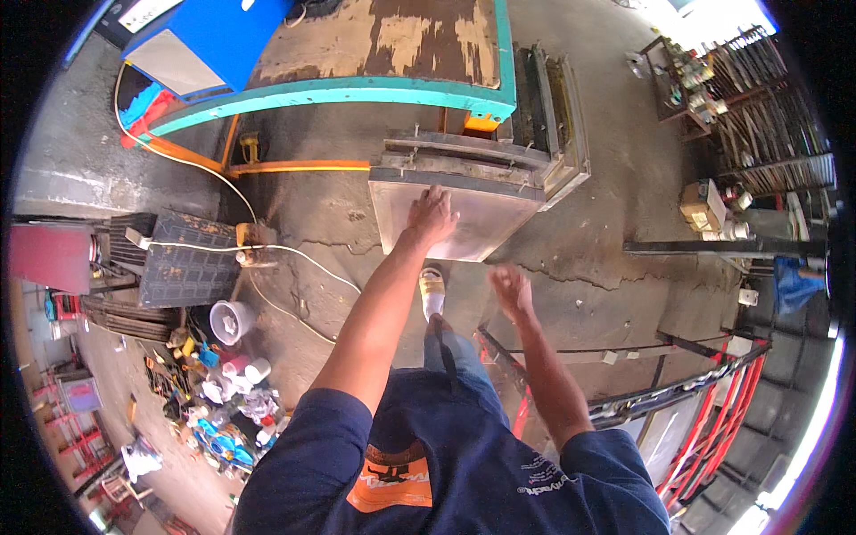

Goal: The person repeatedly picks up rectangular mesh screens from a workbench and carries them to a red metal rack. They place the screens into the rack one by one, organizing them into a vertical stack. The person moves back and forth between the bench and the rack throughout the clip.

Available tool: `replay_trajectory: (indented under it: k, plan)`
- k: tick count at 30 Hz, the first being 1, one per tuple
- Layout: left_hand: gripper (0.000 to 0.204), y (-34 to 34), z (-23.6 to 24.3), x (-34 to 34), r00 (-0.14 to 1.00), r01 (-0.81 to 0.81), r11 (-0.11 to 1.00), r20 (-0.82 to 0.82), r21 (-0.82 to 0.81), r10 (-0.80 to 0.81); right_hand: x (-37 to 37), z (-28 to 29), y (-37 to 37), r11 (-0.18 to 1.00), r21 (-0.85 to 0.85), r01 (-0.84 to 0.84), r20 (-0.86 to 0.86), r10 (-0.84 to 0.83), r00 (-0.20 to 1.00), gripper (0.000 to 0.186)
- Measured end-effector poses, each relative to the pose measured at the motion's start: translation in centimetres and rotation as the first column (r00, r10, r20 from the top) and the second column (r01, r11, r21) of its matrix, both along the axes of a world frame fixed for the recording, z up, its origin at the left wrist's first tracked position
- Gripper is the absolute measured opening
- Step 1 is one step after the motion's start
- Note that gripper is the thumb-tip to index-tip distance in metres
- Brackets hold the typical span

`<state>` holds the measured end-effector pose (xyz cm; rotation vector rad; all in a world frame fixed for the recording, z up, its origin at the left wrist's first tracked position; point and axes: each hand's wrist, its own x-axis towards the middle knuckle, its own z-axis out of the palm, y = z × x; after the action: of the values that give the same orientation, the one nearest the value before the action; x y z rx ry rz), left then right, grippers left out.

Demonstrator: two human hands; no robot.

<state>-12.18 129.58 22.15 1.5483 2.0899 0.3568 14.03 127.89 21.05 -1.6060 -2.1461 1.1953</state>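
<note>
My left hand (432, 217) reaches forward over a flat silver panel (473, 223) with a dark top edge. Its fingers are stretched out and lie at the panel's face, just below that edge. The panel leans at the front of a stack of metal frames (464, 153), some with small bolts sticking up. My right hand (511, 290) hangs in the air to the right of the panel's lower corner, apart from it. Its fingers are curled in, and nothing shows in them.
A turquoise-edged table (330, 92) stands ahead, with a blue box (214, 45) at its left. White cable (294, 252) crosses the floor. Rubbish and a white bucket (231, 322) lie left. A red rack (713, 419) stands at the right, with shelves (776, 125) beyond.
</note>
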Motion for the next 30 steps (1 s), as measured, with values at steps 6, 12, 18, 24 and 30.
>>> replay_trajectory:
  k: [6,12,18,24,30]
  plan:
    - [0.087,3.6,-4.7,0.1,0.973,0.030,0.998,-0.229,-0.055,-0.041,-8.4,2.1,14.4,0.978,0.060,-0.201,-0.064,0.205,0.977,0.035]
    - [0.073,1.4,-5.1,1.8,0.944,0.037,0.999,-0.328,0.002,-0.035,-15.7,-2.7,21.1,0.851,0.261,-0.456,0.180,0.421,0.889,0.050]
    - [0.049,-3.9,-6.9,5.0,0.974,-0.154,0.962,-0.129,0.226,0.186,-17.5,-6.8,20.3,0.693,0.094,-0.714,0.544,0.565,0.620,0.086]
    - [0.037,-11.6,-7.7,9.2,0.972,0.169,0.867,-0.067,-0.469,-0.226,-15.3,-9.0,16.7,0.579,-0.114,-0.807,0.419,0.765,0.489,0.085]
    - [0.032,-24.2,-6.2,8.7,0.999,-0.019,0.937,0.017,-0.350,0.027,-14.0,-4.1,8.4,0.554,-0.094,-0.828,0.330,0.801,0.499,0.046]
